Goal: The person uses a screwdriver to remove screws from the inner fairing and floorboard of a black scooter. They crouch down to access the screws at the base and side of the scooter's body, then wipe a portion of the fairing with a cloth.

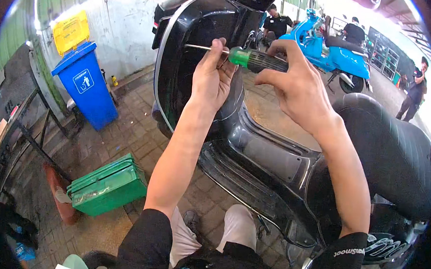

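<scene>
A screwdriver (245,58) with a green and black handle lies level in front of a black scooter's front panel (177,75). Its thin shaft points left, with the tip against or close to the panel's inner side; I cannot tell whether it touches a screw. My left hand (211,77) pinches the shaft just ahead of the handle. Around the back end of the handle, the thumb and fingers of my right hand (302,85) are closed. Below my arms run the scooter's footboard (252,178) and, to the right, its dark seat (383,140).
A green metal toolbox (106,184) stands on the paved floor at left, near a blue bin (87,85) with a yellow one behind. A dark metal table (21,122) lines the left side. Beyond are a light blue scooter (346,61) and several people.
</scene>
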